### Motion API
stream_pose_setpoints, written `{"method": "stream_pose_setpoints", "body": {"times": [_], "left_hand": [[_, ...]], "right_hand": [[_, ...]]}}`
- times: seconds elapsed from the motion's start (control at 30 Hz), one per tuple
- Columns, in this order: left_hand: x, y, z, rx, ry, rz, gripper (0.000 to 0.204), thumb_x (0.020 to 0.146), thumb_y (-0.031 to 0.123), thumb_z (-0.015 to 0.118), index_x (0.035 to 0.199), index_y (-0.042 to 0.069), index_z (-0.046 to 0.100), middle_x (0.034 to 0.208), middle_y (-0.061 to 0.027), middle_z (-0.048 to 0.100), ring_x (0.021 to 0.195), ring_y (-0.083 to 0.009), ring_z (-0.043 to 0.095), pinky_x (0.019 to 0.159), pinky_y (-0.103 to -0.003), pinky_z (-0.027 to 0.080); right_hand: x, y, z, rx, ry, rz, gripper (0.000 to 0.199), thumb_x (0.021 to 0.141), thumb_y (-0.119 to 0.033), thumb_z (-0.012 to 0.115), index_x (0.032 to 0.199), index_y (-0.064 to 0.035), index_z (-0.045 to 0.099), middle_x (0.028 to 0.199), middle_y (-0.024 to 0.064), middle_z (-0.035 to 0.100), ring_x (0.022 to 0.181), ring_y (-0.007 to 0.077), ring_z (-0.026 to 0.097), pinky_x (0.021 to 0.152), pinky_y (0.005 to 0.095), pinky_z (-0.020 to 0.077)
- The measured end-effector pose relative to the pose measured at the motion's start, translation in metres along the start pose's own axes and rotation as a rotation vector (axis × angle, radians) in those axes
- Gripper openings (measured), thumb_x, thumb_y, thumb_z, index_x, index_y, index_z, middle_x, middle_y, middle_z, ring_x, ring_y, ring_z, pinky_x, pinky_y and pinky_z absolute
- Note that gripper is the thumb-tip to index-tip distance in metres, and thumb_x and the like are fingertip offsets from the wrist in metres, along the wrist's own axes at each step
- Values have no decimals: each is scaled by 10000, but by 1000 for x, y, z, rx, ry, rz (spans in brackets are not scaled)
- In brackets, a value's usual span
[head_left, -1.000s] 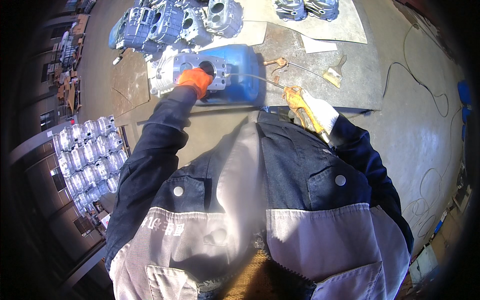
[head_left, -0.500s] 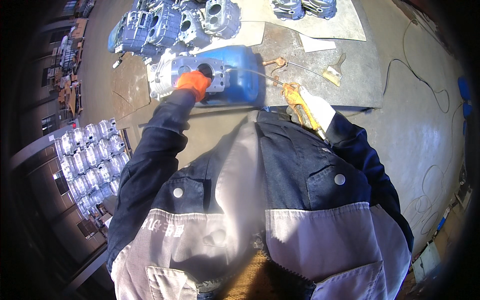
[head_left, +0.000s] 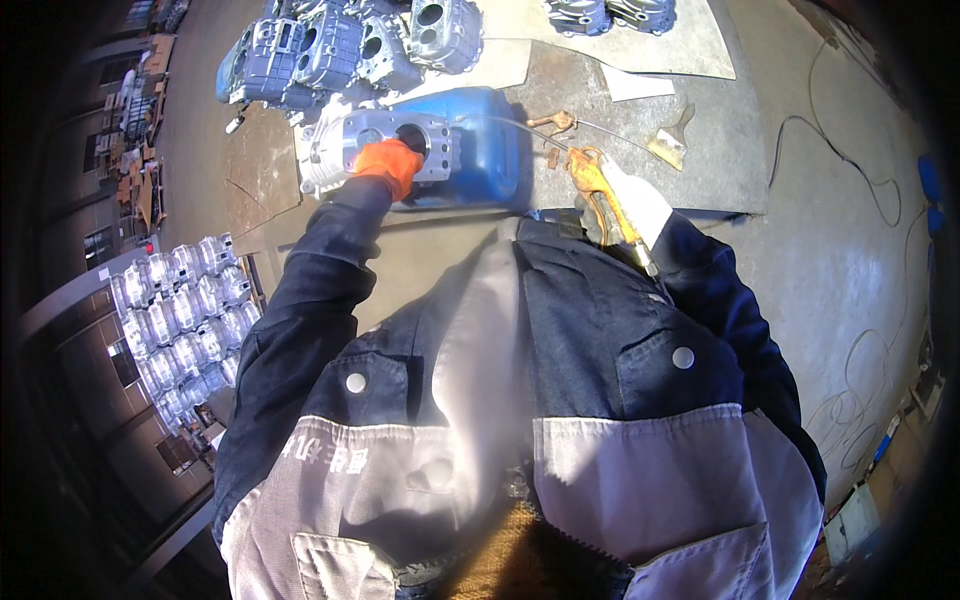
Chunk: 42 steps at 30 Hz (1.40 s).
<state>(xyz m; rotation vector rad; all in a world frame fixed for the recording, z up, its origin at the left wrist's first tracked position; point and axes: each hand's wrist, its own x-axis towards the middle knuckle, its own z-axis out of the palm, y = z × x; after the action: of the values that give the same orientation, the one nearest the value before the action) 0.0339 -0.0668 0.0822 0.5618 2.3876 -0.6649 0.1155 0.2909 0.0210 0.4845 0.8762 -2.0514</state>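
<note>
My left hand [head_left: 388,168], in an orange glove, is closed on the near edge of a silver cast-metal housing [head_left: 436,133], beside its large round bore. The housing lies tilted against a blue plastic container [head_left: 490,160] on the bench. In my white-gloved right hand [head_left: 640,205] is an orange air blow gun [head_left: 592,178]. Its long thin nozzle reaches left over the blue container, the tip close to the housing's right end face. The right fingers are partly hidden behind the gun.
Several more metal housings [head_left: 330,50] stand at the bench's far left, others [head_left: 610,15] at the far edge. A second orange-handled gun [head_left: 555,121] and a brush [head_left: 670,140] lie on the worktop [head_left: 565,80]. Stacked castings [head_left: 185,325] stand at left; a hose [head_left: 850,165] crosses the floor at right.
The blow gun and my right hand have shifted slightly away from me, and the nozzle tip now sits farther up along the housing's end. My left hand and the housing have barely moved.
</note>
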Motion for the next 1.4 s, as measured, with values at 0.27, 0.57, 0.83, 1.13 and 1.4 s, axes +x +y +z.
{"method": "stream_pose_setpoints", "body": {"times": [0.27, 0.57, 0.83, 1.13, 1.4], "left_hand": [[-1, -2, 2, -19, 25, -1, 255, 731, 90, 634, 971, 149, 696, 992, -129, 667, 979, -327, 642, 814, -428, 526], [0, -7, 12, -44, 85, 21, 251, 718, 83, 621, 947, 154, 694, 975, -136, 665, 972, -332, 641, 804, -429, 522], [1, -37, -2, -215, 74, -21, 277, 771, 214, 659, 1028, 110, 662, 987, -174, 658, 988, -359, 631, 827, -433, 497], [71, -126, 174, -1396, 452, -79, 354, 945, 144, 470, 1272, 20, 529, 1079, -119, 651, 963, -211, 616, 852, -348, 495], [66, -145, 223, -1487, 421, -367, 460, 875, 126, 512, 1334, 96, 494, 880, -76, 610, 754, -164, 586, 615, -320, 492]], "right_hand": [[-3, -2, 5, -113, -3, -79, 417, 987, -432, 487, 1152, -71, 614, 881, 39, 644, 716, 144, 611, 641, 284, 495], [-11, 8, -31, -444, 9, 131, 472, 1022, -391, 415, 1231, -7, 592, 1059, 73, 665, 921, 143, 612, 804, 259, 481], [-23, 5, -27, -545, -222, -726, 532, 1030, -409, 370, 1334, 10, 489, 1237, 106, 605, 1080, 168, 584, 949, 286, 444], [-39, 3, -27, 251, -25, -429, 476, 1027, -326, 406, 1382, -9, 408, 1288, 78, 543, 1124, 178, 557, 991, 304, 437], [30, 13, 30, -646, -374, -121, 560, 1024, -395, 360, 1426, -5, 355, 1274, 123, 550, 1139, 184, 552, 968, 277, 442]]}}
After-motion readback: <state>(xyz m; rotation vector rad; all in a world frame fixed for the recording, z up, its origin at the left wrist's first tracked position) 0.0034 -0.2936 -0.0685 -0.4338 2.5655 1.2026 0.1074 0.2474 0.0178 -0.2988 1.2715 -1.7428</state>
